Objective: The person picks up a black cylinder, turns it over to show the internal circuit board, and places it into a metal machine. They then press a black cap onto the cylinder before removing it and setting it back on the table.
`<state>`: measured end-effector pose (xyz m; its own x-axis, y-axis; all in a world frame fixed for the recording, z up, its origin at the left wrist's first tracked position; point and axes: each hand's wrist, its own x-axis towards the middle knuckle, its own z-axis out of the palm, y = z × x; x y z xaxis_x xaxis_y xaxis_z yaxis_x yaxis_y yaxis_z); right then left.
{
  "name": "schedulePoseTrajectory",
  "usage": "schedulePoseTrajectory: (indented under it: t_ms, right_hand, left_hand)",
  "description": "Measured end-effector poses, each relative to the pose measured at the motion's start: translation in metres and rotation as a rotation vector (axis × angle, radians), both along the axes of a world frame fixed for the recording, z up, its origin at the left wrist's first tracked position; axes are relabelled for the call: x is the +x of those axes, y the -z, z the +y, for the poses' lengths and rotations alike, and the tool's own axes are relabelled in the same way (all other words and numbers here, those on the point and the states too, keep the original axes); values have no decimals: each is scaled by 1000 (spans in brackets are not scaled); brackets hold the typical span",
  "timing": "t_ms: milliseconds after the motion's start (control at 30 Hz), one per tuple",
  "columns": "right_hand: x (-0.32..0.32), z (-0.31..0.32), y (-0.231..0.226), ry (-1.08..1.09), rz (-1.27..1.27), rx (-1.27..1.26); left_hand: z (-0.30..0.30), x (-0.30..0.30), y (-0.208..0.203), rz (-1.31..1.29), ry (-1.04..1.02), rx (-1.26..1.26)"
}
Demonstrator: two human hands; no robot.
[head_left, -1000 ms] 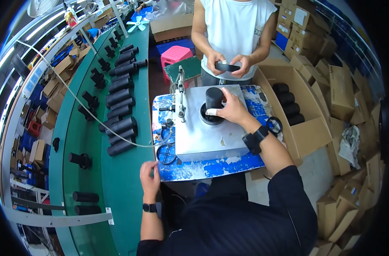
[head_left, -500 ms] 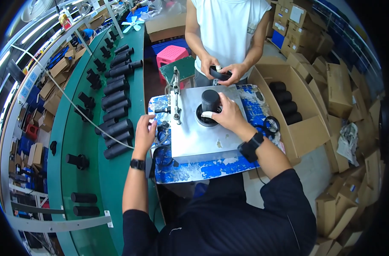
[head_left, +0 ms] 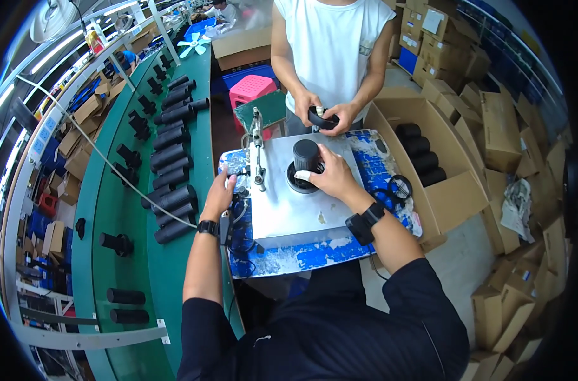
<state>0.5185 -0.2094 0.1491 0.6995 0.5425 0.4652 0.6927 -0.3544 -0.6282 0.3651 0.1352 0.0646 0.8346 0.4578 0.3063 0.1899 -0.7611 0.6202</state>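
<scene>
My right hand [head_left: 333, 178] grips a black cylinder with a ribbed side [head_left: 306, 153], a white wrap on one digit. The cylinder stands upright in a round black opening [head_left: 300, 183] of the silver metal box [head_left: 282, 219]. To the left, my left hand [head_left: 219, 192] is held with its fingers apart, beside the toggle clamp [head_left: 257, 149] mounted on the box; nothing shows in it. Across the box, another person's hands hold a black ring [head_left: 323, 118].
Left of me, a green bench [head_left: 203, 95] carries rows of black cylinders [head_left: 171, 159]. A blue worn table [head_left: 302, 257] supports the box. At right, an open carton [head_left: 451, 206] holds several black cylinders. Cables [head_left: 397, 189] lie near the table's right edge. A pink stool [head_left: 251, 89] stands beyond.
The view has shifted slightly. My right hand keeps its hold on the cylinder in the opening, and my left hand stays beside the clamp. The other person turns the ring in their hands.
</scene>
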Motion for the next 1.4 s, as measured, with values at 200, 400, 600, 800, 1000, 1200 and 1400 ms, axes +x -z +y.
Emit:
schedulePoseTrajectory:
  t_ms: [200, 400, 600, 800, 1000, 1200, 1400]
  right_hand:
    - [5, -1, 2, -12, -32, 57]
    - [-20, -33, -174, -377, 68, 822]
    - [-156, -2, -125, -619, -626, 186]
    - [-209, 36, -50, -641, -717, 449]
    - [-208, 64, -40, -775, -506, 419]
    - [-150, 35, 13, -613, 540, 146]
    - [-140, 36, 21, -708, 746, 119]
  left_hand:
    - [-121, -89, -75, -450, -42, -187]
    - [-163, -223, -89, -362, -21, -121]
    - [-195, -231, -133, -778, 126, 224]
    - [-191, -247, -140, -656, 294, 404]
    - [-177, -278, -133, -462, 45, 484]
    - [-18, -304, -132, -302, -558, 571]
    - [177, -360, -94, 217, -901, 457]
